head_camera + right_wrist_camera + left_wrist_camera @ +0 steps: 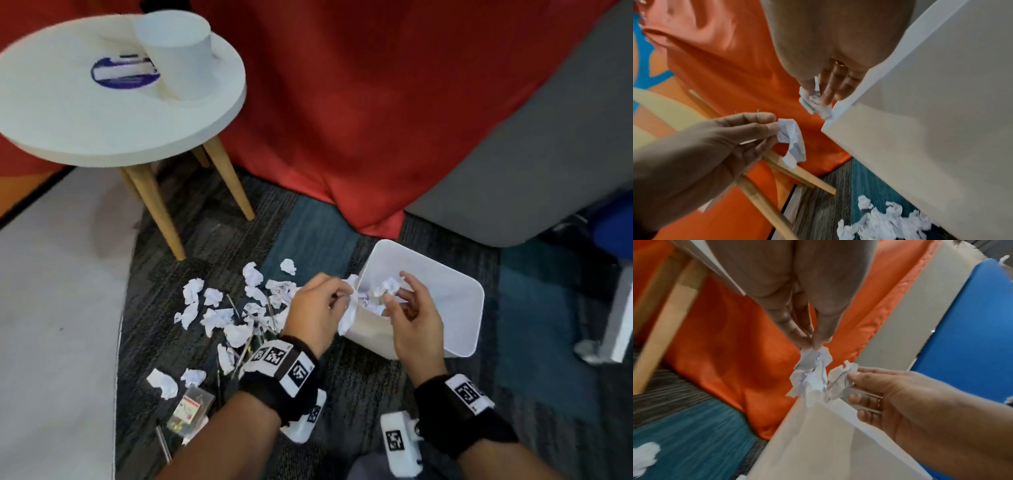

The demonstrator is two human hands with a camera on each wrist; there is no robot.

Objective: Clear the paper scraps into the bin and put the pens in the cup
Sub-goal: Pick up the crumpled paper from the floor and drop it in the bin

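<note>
A white bin (370, 335) stands on the carpet, with some scraps inside. My left hand (342, 296) pinches a crumpled paper scrap (346, 313) at the bin's near-left rim; in the left wrist view this scrap (810, 374) hangs from my fingertips (807, 341). My right hand (394, 294) pinches a smaller scrap (388, 285) over the bin's opening, and that scrap (813, 104) shows by the bin's corner (830, 123). Several loose scraps (219, 315) lie left of the bin, with thin pens (233, 305) among them. The white cup (178, 54) stands on the round table.
The round white table (102, 120) on wooden legs (161, 212) stands at the far left. A red cloth (342, 120) hangs over a grey sofa (531, 154) behind the bin. A small clear packet (190, 409) lies near my left forearm.
</note>
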